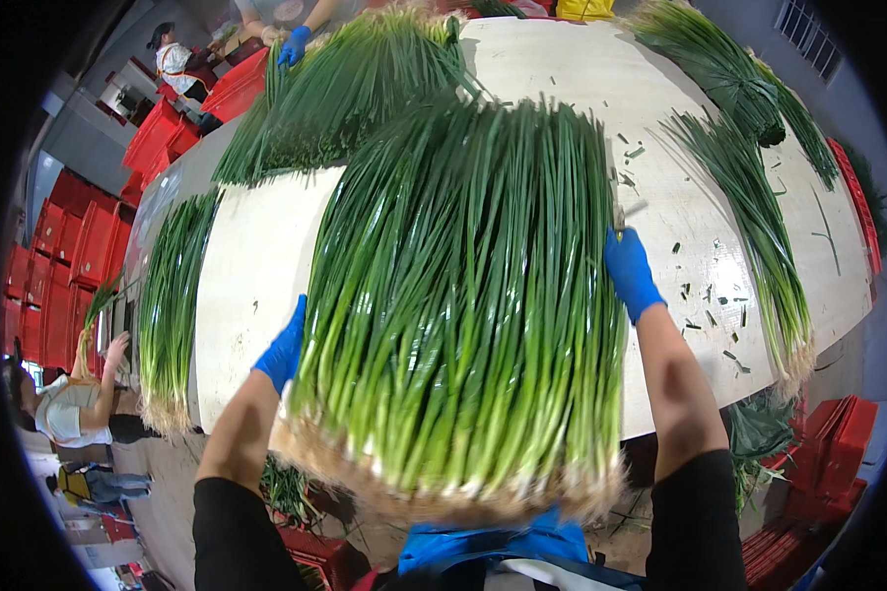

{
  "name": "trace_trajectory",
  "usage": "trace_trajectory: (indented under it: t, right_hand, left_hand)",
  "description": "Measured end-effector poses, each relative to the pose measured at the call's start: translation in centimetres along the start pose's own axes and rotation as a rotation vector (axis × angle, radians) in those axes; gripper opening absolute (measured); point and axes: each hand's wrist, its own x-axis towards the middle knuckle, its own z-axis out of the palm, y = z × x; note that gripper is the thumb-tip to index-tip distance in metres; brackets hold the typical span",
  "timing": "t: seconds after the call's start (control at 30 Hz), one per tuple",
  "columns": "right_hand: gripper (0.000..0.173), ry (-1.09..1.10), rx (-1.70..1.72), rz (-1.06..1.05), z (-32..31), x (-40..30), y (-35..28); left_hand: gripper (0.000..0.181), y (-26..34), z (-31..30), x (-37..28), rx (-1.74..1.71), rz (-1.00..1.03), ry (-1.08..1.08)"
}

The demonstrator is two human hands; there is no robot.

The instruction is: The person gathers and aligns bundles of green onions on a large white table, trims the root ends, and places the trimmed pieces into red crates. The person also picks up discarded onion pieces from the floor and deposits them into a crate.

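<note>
A wide heap of green onions (466,295) with leaves and roots lies on a pale tabletop, its roots overhanging the near edge. My left hand (284,350), in a blue glove, rests flat against the heap's left side, low down near the pale stems. Against the right side is my right hand (633,272), also gloved in blue, with its fingers partly hidden. From it pokes a small tool (619,220) with a metal tip, too blurred to identify exactly. Bits of cut leaf (709,318) are scattered to the right.
Another onion heap (369,81) lies beyond, where a co-worker's blue-gloved hand (294,46) touches it. Smaller bunches lie at left (177,303) and right (761,221). Red crates (66,258) are stacked at left and others (828,451) stand low right. Other people are at left.
</note>
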Motion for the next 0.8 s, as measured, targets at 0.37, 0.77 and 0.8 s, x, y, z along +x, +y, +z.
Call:
trace_trajectory:
  t: [0.37, 0.77, 0.8]
  right_hand:
    - [0.049, 0.075, -0.047, 0.023, -0.8, 1.7, -0.1]
    - [0.037, 0.126, -0.035, -0.059, 0.0, 1.3, -1.2]
    - [0.037, 0.149, -0.055, -0.075, 0.1, 1.7, -1.5]
  left_hand:
    - [0.054, -9.6, 3.7, -7.9, 0.109, 0.275, 0.308]
    - [0.06, -8.1, 9.6, -8.6, -0.001, 0.218, 0.326]
    - [0.059, -8.6, 9.7, -8.2, -0.02, 0.244, 0.305]
